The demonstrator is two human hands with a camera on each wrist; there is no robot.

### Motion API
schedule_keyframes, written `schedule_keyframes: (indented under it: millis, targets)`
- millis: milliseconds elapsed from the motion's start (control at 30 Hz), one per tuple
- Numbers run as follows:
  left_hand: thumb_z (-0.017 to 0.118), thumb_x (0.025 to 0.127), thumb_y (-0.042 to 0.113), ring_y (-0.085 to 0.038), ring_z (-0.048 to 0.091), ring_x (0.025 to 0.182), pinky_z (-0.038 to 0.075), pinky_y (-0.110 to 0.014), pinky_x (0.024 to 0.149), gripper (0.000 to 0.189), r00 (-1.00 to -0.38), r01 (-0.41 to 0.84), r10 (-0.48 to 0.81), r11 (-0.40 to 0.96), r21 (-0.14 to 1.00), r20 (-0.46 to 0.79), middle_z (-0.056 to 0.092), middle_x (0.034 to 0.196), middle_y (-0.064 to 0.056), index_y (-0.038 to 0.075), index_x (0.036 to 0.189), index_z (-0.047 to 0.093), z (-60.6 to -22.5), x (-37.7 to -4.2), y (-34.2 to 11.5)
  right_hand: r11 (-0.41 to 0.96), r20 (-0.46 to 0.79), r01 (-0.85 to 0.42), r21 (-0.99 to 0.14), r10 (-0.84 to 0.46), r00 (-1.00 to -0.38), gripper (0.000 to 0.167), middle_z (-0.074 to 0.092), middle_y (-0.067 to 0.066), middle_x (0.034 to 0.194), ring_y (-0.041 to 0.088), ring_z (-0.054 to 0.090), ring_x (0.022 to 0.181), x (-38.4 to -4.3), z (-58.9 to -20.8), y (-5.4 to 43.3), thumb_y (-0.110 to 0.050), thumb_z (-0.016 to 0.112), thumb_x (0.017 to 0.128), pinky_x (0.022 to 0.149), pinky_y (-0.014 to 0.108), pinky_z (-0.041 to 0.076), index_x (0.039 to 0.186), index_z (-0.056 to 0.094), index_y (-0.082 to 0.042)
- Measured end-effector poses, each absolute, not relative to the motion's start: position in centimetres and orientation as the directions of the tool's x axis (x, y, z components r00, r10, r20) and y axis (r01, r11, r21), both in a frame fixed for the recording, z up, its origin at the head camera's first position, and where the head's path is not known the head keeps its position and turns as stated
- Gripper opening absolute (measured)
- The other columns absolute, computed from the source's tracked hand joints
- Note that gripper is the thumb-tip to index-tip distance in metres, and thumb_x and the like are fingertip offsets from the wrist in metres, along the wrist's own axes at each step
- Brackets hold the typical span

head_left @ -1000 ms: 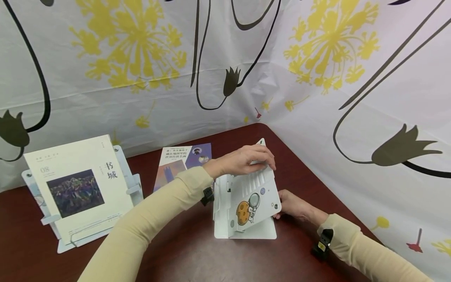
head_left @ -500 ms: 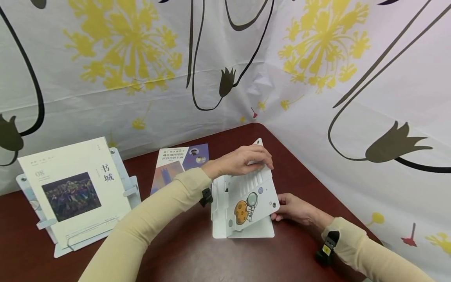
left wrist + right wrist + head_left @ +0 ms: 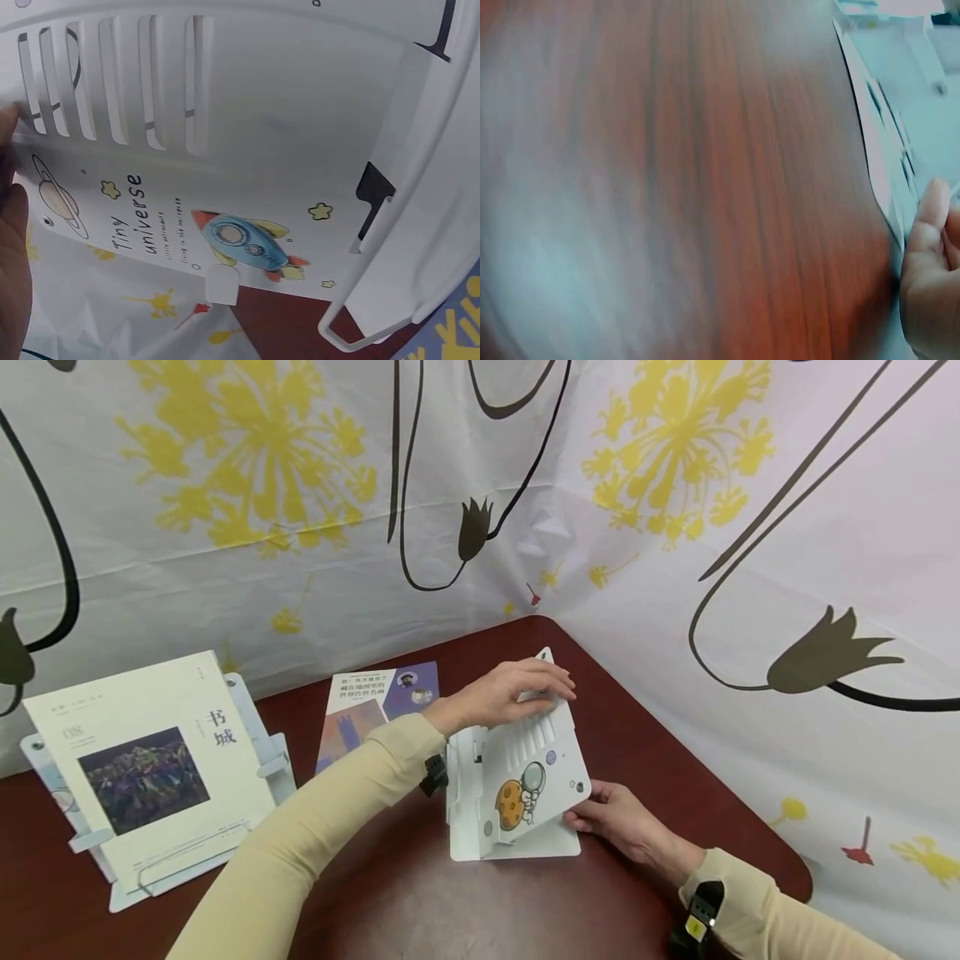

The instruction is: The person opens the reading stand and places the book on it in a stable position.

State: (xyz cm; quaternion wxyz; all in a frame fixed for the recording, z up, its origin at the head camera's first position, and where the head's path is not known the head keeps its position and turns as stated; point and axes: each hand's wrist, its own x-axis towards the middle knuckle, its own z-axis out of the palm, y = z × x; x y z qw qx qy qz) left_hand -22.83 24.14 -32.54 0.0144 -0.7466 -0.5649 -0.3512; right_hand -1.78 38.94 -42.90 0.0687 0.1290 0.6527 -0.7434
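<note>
A white book stand point(image 3: 562, 785) with an astronaut print stands on the table, its slotted panel tilted up from a flat base point(image 3: 540, 850). My left hand point(image 3: 510, 693) grips the panel's upper edge, fingers bent over it. In the left wrist view the panel's other face point(image 3: 277, 150) carries a rocket and the words "Tiny universe"; a wire holder point(image 3: 412, 187) runs beside it. My right hand point(image 3: 626, 822) pinches the stand's lower right side near the base; the panel hides some fingertips. The right wrist view shows the right thumb point(image 3: 932, 206) by the base's edge.
At the left, a second stand point(image 3: 255, 718) bears a cream book point(image 3: 75, 718) with a dark picture. Behind my left forearm lies a purple and white book point(image 3: 360, 697). A patterned cloth point(image 3: 600, 527) hangs behind the dark red table point(image 3: 450, 910).
The view has shifted slightly, so the scene sits further left. My right thumb shows more plainly at the base's edge. The left hand keeps its grip, and the panel's tilt looks much the same.
</note>
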Motion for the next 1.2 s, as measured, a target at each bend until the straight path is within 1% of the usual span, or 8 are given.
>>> schedule_keyframes:
  millis: [167,300,400,500,600,767,1033,1200]
  targets:
    - [0.069,0.086,0.015,-0.017,0.044,0.130,0.031,-0.026,0.110,0.042,-0.041,0.846,0.824,-0.272,0.459,0.564,0.055,0.133,-0.009,0.006,0.126,0.059,-33.7,-23.7,23.7,-0.151,-0.282,0.257,-0.955,0.178,-0.943,0.030,0.066,0.000,0.089,0.006,0.063,0.079,-1.3,-42.7,37.5,-0.003,0.057,0.092,0.072,0.019,0.053,0.119,0.052,0.010]
    - [0.070,0.085,0.013,-0.017,0.045,0.129,0.038,-0.026,0.105,0.050,-0.229,0.788,0.810,-0.172,0.591,0.540,0.051,0.137,-0.009,0.004,0.131,0.054,-34.8,-24.7,23.0,-0.179,-0.263,0.216,-0.960,0.308,-0.914,0.026,0.065,0.000,0.087,0.007,0.064,0.079,-0.3,-42.5,35.8,-0.001,0.056,0.092,0.073,0.021,0.054,0.115,0.053,0.010]
    - [0.068,0.087,0.014,-0.017,0.045,0.129,0.037,-0.030,0.106,0.049,-0.385,0.688,0.814,-0.060,0.723,0.435,0.050,0.138,-0.007,0.005,0.133,0.053,-35.5,-25.5,22.3,-0.224,-0.243,0.159,-0.961,0.424,-0.873,0.018,0.065,0.001,0.087,0.009,0.065,0.080,0.6,-42.3,34.1,0.004,0.056,0.089,0.074,0.023,0.055,0.107,0.057,0.004]
    - [0.065,0.089,0.018,-0.017,0.044,0.129,0.037,-0.033,0.107,0.047,-0.488,0.581,0.821,0.052,0.812,0.297,0.049,0.139,-0.004,0.009,0.134,0.052,-36.1,-26.1,21.7,-0.242,-0.202,0.085,-0.967,0.514,-0.834,0.019,0.066,0.000,0.091,0.010,0.065,0.082,1.7,-42.1,32.3,0.005,0.059,0.087,0.075,0.025,0.055,0.104,0.061,-0.004]
    - [0.064,0.091,0.021,-0.018,0.045,0.129,0.039,-0.035,0.106,0.047,-0.513,0.534,0.833,0.120,0.837,0.208,0.050,0.139,-0.004,0.010,0.135,0.052,-36.7,-26.5,21.3,-0.248,-0.159,0.019,-0.969,0.558,-0.814,0.023,0.067,-0.002,0.098,0.009,0.065,0.084,2.9,-41.8,30.6,0.002,0.060,0.087,0.076,0.024,0.055,0.105,0.063,-0.012]
    - [0.062,0.092,0.022,-0.021,0.047,0.128,0.042,-0.036,0.102,0.046,-0.488,0.520,0.859,0.145,0.842,0.154,0.051,0.138,-0.006,0.010,0.135,0.051,-37.2,-27.1,21.2,-0.343,-0.161,-0.064,-0.937,0.588,-0.793,0.025,0.065,-0.005,0.102,0.006,0.064,0.086,4.1,-41.3,28.7,-0.002,0.060,0.090,0.077,0.022,0.054,0.106,0.065,-0.020]
    - [0.060,0.093,0.029,-0.015,0.055,0.117,0.046,-0.036,0.097,0.041,-0.511,0.477,0.856,0.211,0.853,0.074,0.058,0.129,-0.001,0.017,0.132,0.055,-37.8,-27.4,21.1,-0.431,-0.143,-0.202,-0.880,0.644,-0.752,0.028,0.062,-0.004,0.100,0.006,0.063,0.091,3.8,-41.3,25.6,0.003,0.057,0.090,0.080,0.022,0.053,0.106,0.065,-0.019]
    - [0.060,0.093,0.029,-0.014,0.059,0.107,0.049,-0.034,0.091,0.036,-0.503,0.440,0.862,0.195,0.876,0.061,0.062,0.121,-0.001,0.018,0.127,0.059,-38.2,-27.1,21.3,-0.424,-0.155,-0.194,-0.885,0.660,-0.735,0.025,0.059,-0.002,0.101,0.006,0.060,0.091,2.9,-41.4,24.0,0.004,0.058,0.089,0.082,0.022,0.052,0.108,0.060,-0.013]
